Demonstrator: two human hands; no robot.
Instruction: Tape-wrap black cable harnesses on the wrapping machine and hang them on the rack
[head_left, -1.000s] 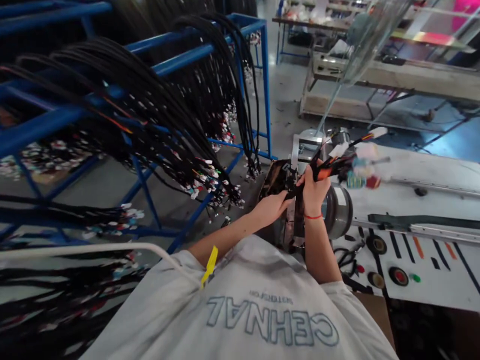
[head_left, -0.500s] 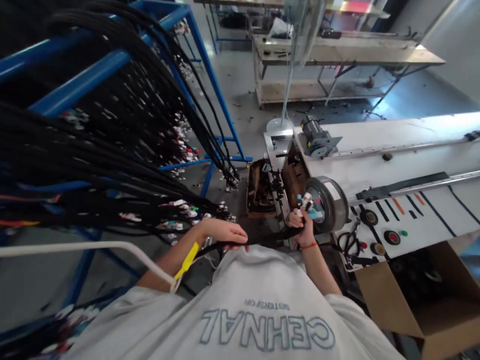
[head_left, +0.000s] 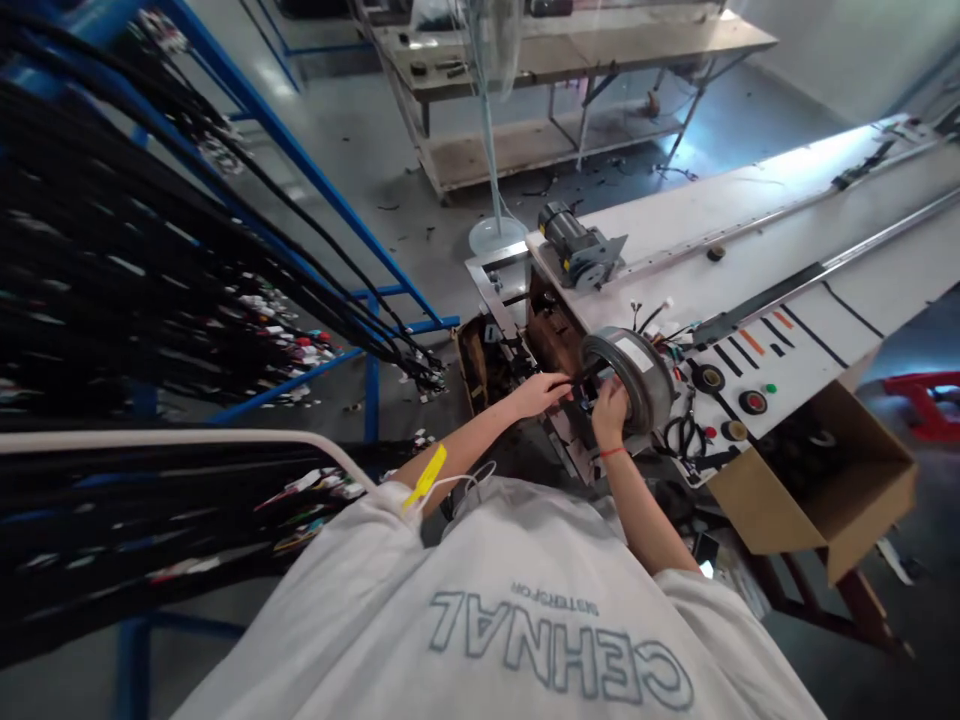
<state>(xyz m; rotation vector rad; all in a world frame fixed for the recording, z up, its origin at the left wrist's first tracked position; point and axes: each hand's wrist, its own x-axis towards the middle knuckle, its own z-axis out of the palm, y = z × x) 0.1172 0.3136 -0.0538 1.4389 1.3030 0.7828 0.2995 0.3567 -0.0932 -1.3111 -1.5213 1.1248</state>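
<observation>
A grey ring-shaped drum [head_left: 654, 385] with a white label stands at the near end of the long table. At its opening my right hand [head_left: 610, 412] is closed around a black-sleeved wire harness, its fingertips partly hidden. Just to the left, my left hand [head_left: 544, 394] pinches the same wire harness [head_left: 579, 390] with closed fingers. Loose wires with connectors [head_left: 660, 312] stick out beyond the drum on its far side.
Black harnesses [head_left: 112, 300] hang thickly from a blue rack [head_left: 300, 215] on the left. On the white table [head_left: 720, 290] are a motor [head_left: 574, 245], tape rolls [head_left: 753, 401] and scissors [head_left: 682, 435]. An open cardboard box [head_left: 862, 480] stands right; a fan base [head_left: 496, 236] is ahead.
My view has turned rightward. Both hands have moved to the drum's opening, the left one coming across from the left. Connectors formerly in my right hand now show beyond the drum.
</observation>
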